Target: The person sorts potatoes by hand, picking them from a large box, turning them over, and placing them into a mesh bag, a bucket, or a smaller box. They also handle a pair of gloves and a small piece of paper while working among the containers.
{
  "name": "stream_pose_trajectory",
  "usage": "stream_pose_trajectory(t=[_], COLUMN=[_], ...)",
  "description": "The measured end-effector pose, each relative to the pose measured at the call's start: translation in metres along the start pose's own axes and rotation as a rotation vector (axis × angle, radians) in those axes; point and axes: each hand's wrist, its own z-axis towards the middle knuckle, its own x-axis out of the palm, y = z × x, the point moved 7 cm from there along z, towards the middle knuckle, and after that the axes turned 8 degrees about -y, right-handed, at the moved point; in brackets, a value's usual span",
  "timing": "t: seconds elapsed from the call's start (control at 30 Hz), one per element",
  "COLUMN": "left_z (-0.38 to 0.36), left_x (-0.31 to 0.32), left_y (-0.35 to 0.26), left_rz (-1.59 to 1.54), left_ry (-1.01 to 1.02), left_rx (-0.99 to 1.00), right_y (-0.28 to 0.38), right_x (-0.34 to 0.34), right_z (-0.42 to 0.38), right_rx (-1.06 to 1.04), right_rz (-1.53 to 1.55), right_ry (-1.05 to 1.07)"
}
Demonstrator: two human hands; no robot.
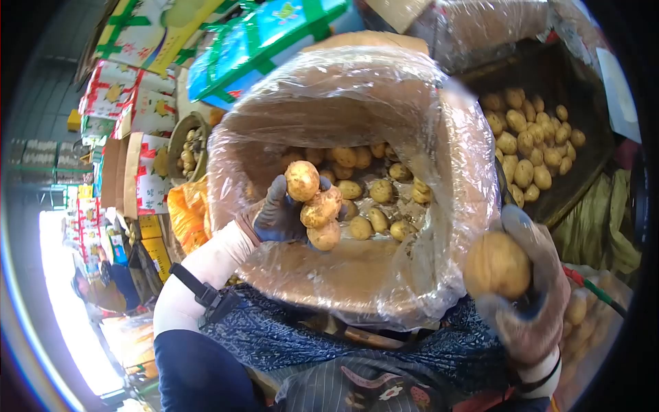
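My left hand, in a dark-palmed glove, is closed round a knobby cluster of potatoes with three rounded lobes. It hangs over the opening of a box lined with clear plastic. Inside that box, several loose potatoes lie on the bottom among crumbs of soil. To the right, outside the box rim, my gloved right hand grips a single large potato, its fingers curled along the far side. This hand is slightly blurred.
A dark bin with many potatoes stands at the upper right. Below it are a green cloth and a clear bag of potatoes. Printed cartons, a round basket and an orange sack stand at the left. A blue box with green tape sits behind.
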Motion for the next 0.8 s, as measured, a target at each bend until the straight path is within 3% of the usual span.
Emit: stream_pose_trajectory(t=[0.17,0.23,0.37,0.4,0.5,0.53,0.63,0.67,0.73,0.8], left_z=[-0.085,-0.134,-0.238,-0.259,-0.323,-0.338,-0.361,-0.363,-0.370,-0.365], left_x=[0.037,0.046,0.002,0.003,-0.047,-0.062,-0.128,-0.130,-0.158,-0.174], left_y=[-0.032,-0.044,-0.051,-0.044,-0.008,0.009,0.080,0.094,0.144,0.149], left_rz=[0.153,0.263,0.278,0.208,0.161,0.204,0.089,0.074,0.194,0.348], left_ry=[0.130,0.067,-0.187,-0.125,-0.363,-0.460,-0.695,-0.697,-1.148,-1.172], left_rx=[0.296,0.482,0.801,0.802,0.923,0.926,0.661,0.662,0.122,0.103], right_y=[0.013,0.012,0.018,0.018,0.015,0.014,-0.001,-0.004,-0.009,-0.019], right_x=[0.030,0.040,0.055,0.057,0.063,0.063,0.063,0.063,0.066,0.065], right_z=[0.006,0.012,0.015,0.015,0.015,0.017,0.020,0.022,0.026,0.028], right_rx=[0.002,0.104,-0.061,-0.085,-0.070,-0.086,-0.086,-0.109,-0.088,-0.020], right_rz=[0.224,0.221,0.028,-0.025,0.053,-0.030,-0.032,-0.057,-0.154,-0.203], right_ry=[-0.093,-0.063,-0.051,-0.031,-0.002,0.030,-0.001,-0.006,0.016,0.047])
